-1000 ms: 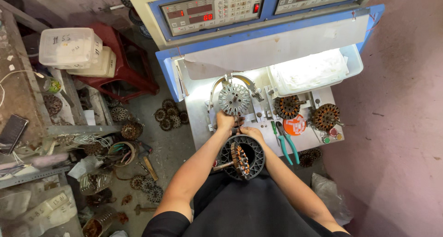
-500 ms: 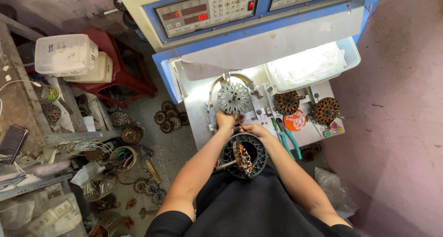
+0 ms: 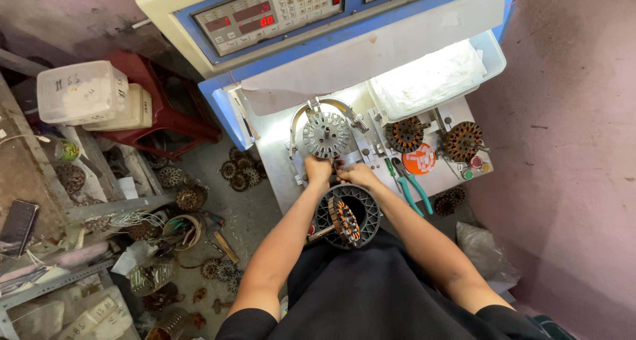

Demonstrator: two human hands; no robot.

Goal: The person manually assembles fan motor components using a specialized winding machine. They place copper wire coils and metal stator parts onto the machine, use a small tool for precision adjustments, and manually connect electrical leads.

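At the tabletop (image 3: pixel 281 174) of a blue-and-cream winding machine (image 3: pixel 318 22), a person's left hand (image 3: pixel 318 169) and right hand (image 3: pixel 356 175) meet just below a grey stator (image 3: pixel 326 134) mounted upright in its fixture. Both hands are curled, fingertips pinching something too small to make out at the stator's lower edge. A black basket (image 3: pixel 348 214) holding a copper-wound stator (image 3: pixel 346 221) sits in the lap, just beneath the wrists. To the right lie green-handled pliers (image 3: pixel 412 193), two wound stators (image 3: pixel 434 138) and a white tray (image 3: pixel 437 75). More stators (image 3: pixel 242 171) litter the floor at left.
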